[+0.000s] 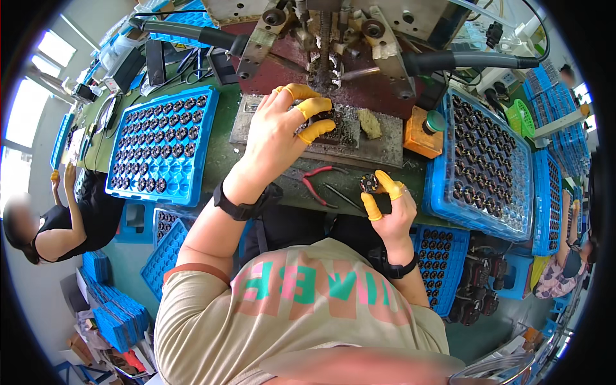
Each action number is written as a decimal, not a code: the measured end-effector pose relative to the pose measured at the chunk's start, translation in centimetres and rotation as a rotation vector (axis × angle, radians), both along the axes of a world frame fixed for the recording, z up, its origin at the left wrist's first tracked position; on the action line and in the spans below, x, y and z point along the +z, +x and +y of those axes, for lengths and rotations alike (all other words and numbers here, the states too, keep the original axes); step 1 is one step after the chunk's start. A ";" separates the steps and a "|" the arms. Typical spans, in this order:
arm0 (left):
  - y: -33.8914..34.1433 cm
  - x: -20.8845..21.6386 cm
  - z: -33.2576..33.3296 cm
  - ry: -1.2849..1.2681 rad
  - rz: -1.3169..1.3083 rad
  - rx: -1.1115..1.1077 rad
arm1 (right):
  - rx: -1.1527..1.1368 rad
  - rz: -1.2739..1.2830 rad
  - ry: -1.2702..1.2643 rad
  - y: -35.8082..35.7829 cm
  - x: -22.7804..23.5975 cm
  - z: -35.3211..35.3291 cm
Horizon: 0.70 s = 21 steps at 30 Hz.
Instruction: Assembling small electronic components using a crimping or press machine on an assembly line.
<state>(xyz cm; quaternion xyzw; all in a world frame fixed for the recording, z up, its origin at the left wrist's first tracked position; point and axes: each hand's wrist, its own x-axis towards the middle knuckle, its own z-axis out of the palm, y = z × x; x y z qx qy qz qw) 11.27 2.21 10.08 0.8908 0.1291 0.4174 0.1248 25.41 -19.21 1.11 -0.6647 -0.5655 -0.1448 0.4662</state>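
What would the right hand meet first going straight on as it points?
The right hand, holding a black round part, would probably meet the metal base plate ahead first; depth is unclear.

— Windows and light?
— Well left of the grip, windows [27, 114] are glowing bright white; a pale wall [91, 27] is standing beside them.
— Floor and furniture?
— A green-topped bench [221, 138] is standing beneath the grip; grey-green flooring [491, 333] is showing below, rightward.

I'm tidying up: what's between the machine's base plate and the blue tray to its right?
In the head view: an orange box, with a round green item on top.
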 end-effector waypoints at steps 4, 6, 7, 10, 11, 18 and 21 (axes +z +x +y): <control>0.1 -0.4 0.0 -0.088 -0.021 -0.026 | 0.004 -0.011 0.003 -0.1 0.2 0.0; 0.3 -0.9 0.1 -0.083 -0.040 -0.031 | 0.002 -0.002 -0.001 -0.1 0.2 0.0; 0.4 -1.0 0.1 -0.082 -0.057 -0.037 | 0.003 -0.004 0.000 -0.1 0.2 0.0; 0.4 -1.1 0.0 -0.092 -0.062 -0.040 | -0.003 -0.016 0.008 -0.1 0.1 -0.1; 0.4 -1.1 0.0 -0.091 -0.063 -0.041 | -0.005 -0.014 0.005 -0.1 0.1 -0.1; 0.3 -0.8 -0.3 -0.115 -0.047 -0.033 | -0.014 -0.023 -0.006 0.0 -0.2 -0.1; 0.3 -1.1 -0.2 -0.110 -0.056 -0.035 | -0.013 -0.018 -0.008 0.0 -0.3 -0.1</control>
